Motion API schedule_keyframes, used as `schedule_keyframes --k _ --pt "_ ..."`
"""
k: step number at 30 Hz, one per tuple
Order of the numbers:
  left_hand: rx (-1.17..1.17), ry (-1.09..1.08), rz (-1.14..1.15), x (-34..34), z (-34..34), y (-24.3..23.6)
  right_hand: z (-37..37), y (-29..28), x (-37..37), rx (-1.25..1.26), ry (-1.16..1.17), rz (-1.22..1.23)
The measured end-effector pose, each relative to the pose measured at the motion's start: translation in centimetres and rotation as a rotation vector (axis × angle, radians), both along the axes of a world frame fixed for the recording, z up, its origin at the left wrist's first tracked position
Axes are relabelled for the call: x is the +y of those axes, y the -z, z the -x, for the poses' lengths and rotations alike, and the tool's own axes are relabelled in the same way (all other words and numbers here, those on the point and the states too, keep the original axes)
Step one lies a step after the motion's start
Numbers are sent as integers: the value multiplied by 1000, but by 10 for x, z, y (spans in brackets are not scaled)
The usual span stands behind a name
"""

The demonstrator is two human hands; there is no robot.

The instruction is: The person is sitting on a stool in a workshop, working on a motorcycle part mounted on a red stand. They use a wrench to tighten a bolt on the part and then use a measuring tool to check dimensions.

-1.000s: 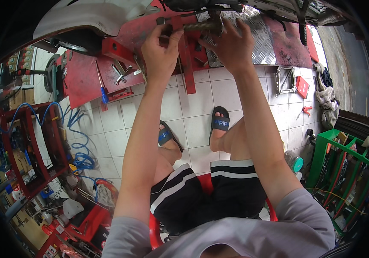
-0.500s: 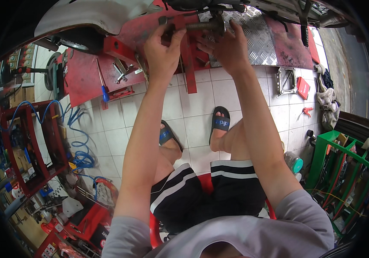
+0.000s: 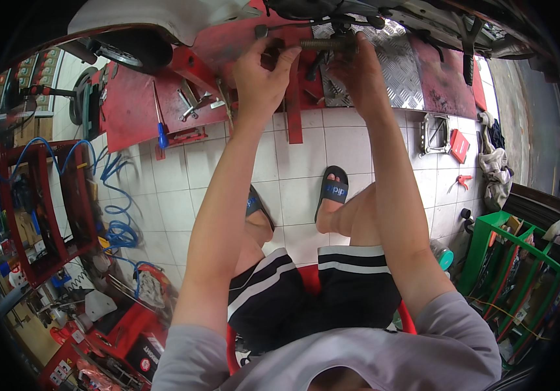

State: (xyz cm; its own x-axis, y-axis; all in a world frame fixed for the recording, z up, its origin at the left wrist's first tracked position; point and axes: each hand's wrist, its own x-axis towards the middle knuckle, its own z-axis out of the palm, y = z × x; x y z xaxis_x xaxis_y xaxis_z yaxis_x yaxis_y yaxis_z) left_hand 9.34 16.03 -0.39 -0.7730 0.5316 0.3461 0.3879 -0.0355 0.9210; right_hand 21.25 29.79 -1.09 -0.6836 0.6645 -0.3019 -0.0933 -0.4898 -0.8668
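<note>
At the top of the view my left hand [image 3: 260, 81] pinches near the left end of a long threaded metal rod [image 3: 319, 43], beside an upright red steel bar [image 3: 295, 125]. Around the rod's right, darker end, my right hand [image 3: 367, 81] has its fingers curled, partly in shadow. Both hands are above a red work platform [image 3: 127, 111] with a checker plate [image 3: 400, 65] at the right, under a vehicle's pale body panel [image 3: 130, 23] and dark wheel [image 3: 120, 52]. A blue-handled screwdriver [image 3: 162, 135] and wrenches [image 3: 189, 104] lie left of my left hand.
White tiled floor [image 3: 299, 195] lies below, with my sandalled feet. Left are a red steel frame [image 3: 22, 215], coiled blue hose [image 3: 122, 231] and tool clutter. Right are a green rack [image 3: 485, 241], red box [image 3: 459, 146], cloths [image 3: 494, 176] and a metal stand [image 3: 433, 133].
The view has shifted slightly, putting the platform lower in it. My right hand's fingers, more spread earlier, are now drawn in around the rod's end. My left hand keeps its pinch.
</note>
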Motion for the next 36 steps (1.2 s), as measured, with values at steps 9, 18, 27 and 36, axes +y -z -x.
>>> schedule_keyframes --k 9,18,27,36 --pt "28 30 48 -7 5 2 -3 -6 -2 448 -43 36" --pt "-4 25 6 0 0 1 -7 7 10 321 24 -193" --pt "-2 -6 36 -1 4 6 -5 -6 4 33 -57 -169" --pt "20 -1 16 -2 4 5 -2 -1 1 70 -8 -73"
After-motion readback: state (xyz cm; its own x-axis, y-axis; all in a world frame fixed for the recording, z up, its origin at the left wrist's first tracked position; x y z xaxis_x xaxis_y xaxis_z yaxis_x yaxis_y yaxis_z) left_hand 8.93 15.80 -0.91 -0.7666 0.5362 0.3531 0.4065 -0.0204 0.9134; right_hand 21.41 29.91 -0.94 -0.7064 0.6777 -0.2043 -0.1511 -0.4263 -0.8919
